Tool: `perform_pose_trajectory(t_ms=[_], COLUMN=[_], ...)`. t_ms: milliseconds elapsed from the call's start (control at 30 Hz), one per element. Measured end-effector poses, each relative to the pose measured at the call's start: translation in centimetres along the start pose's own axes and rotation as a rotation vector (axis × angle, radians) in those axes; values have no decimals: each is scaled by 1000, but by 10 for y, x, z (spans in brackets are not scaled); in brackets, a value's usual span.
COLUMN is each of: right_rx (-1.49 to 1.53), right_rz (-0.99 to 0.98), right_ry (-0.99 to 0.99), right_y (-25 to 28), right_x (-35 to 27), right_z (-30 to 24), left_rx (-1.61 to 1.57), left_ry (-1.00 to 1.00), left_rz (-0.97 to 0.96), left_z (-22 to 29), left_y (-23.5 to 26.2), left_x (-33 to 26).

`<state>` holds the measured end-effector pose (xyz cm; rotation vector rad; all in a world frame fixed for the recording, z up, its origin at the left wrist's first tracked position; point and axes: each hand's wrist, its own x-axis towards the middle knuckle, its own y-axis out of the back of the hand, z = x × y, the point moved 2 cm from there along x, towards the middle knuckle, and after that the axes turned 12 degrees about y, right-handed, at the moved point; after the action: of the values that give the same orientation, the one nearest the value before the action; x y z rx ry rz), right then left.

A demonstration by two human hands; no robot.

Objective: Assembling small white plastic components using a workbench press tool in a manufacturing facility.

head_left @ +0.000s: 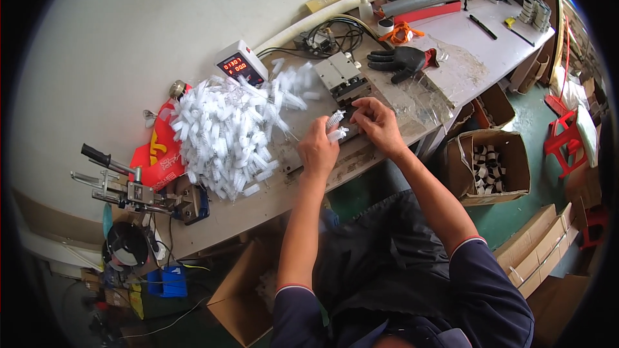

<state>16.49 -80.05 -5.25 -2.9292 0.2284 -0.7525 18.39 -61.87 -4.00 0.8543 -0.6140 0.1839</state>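
My left hand (318, 148) is closed around a couple of small white bristle brushes (334, 120), whose ribbed ends stick out past the thumb. Beside it, my right hand (379, 130) has its fingertips pinched together at the front of a small metal press (342, 77). Whatever those fingers hold is hidden or too small to name. A big heap of similar white brushes (222, 132) covers the bench to the left of my hands, some with thin wire ends showing.
Behind the heap stands a counter box with a red display (242, 64). A black glove (403, 61) lies right of the press. A lever clamp (138, 190) is mounted at the bench's left end. Below right, an open carton (456, 171) holds curled black-and-white pieces.
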Motion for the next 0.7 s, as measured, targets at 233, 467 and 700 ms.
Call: perform_pose_trajectory(t_ms=[233,467,700], right_rx=[-84,-89,-145], right_rz=[-41,-32,-21], right_ry=[-30,32,16], right_y=[5,0,1], right_x=[-2,0,-3], right_z=[4,2,-5], left_rx=[83,310,203], left_ry=[174,248,318], left_rz=[150,45,144], left_z=[-35,-50,-39], left_y=[35,35,37], left_x=[-8,-10,-28])
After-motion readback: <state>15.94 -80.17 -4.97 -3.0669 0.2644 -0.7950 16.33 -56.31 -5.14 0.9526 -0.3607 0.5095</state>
